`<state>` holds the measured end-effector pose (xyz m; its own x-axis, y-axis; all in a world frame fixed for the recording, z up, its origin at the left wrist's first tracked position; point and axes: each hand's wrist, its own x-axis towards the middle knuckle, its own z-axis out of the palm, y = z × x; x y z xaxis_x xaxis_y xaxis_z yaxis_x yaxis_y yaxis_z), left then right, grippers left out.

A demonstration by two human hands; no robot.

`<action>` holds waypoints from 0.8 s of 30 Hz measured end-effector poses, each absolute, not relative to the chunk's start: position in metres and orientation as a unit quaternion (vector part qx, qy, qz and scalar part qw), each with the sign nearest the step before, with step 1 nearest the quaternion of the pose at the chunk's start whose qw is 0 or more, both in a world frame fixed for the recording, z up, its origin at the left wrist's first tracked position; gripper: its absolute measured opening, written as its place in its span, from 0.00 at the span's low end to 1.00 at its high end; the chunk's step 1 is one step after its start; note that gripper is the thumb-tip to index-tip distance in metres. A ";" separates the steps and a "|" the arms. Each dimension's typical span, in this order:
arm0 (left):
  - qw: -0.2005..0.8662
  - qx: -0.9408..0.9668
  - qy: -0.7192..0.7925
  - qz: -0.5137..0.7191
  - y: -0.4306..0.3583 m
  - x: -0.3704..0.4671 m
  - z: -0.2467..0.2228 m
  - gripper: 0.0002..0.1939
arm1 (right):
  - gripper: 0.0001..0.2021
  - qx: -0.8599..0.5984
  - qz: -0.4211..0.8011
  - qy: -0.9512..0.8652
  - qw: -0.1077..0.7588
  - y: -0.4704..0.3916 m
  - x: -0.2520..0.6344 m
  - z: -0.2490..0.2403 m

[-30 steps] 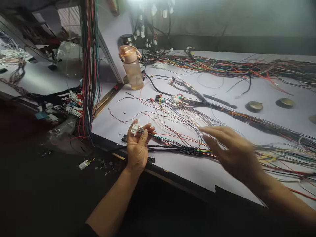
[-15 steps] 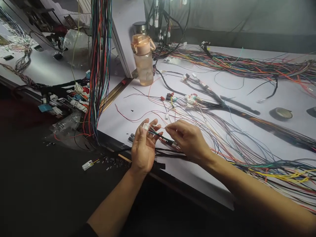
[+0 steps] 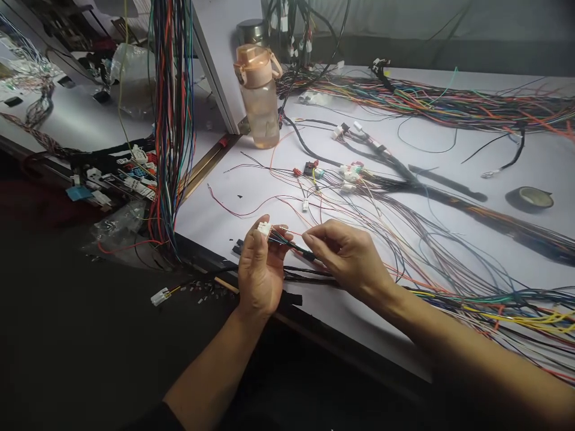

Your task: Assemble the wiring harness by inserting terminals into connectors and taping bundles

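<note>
A small white wire connector (image 3: 264,228) is pinched between the thumb and fingers of my left hand (image 3: 261,275), palm turned up. Several dark and coloured wires (image 3: 287,240) run out of it to the right, over my left fingers, into a black-taped bundle (image 3: 308,255). My right hand (image 3: 348,251) is just right of the connector, thumb and forefinger pinched on a thin red wire (image 3: 294,233) that stretches toward the connector. Whether the wire's tip sits inside the connector is too small to tell.
A water bottle (image 3: 259,99) stands behind. Hanging wires (image 3: 173,120) are at left, a black-taped harness (image 3: 449,200) at right. Loose wires (image 3: 485,108) lie along the back. A tape roll (image 3: 534,197) sits at right. The table edge (image 3: 202,254) is near my left hand.
My right hand has shifted slightly, and the red wire between it and the connector now shows more plainly. The left hand still holds the connector. The whole view has moved a little.
</note>
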<state>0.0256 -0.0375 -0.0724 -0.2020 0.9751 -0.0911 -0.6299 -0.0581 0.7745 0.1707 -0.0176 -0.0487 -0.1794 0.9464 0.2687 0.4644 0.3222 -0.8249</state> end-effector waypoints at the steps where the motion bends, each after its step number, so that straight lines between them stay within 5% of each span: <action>1: 0.583 0.240 0.360 0.687 -0.037 0.026 -0.072 0.13 | 0.05 -0.495 0.285 -0.716 0.402 -0.018 0.170 -0.048; 12: 0.595 0.225 0.333 0.696 -0.039 0.025 -0.073 0.14 | 0.08 -0.456 0.129 -0.787 0.394 -0.021 0.163 -0.043; 24: 0.598 0.211 0.339 0.695 -0.040 0.025 -0.074 0.17 | 0.08 -0.464 0.284 -0.737 0.400 -0.028 0.160 -0.039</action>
<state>0.0250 -0.0397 -0.0736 -0.1959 0.9742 -0.1122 -0.6881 -0.0551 0.7235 0.1603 -0.0280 -0.0392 -0.2495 0.9117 0.3264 0.4566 0.4080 -0.7906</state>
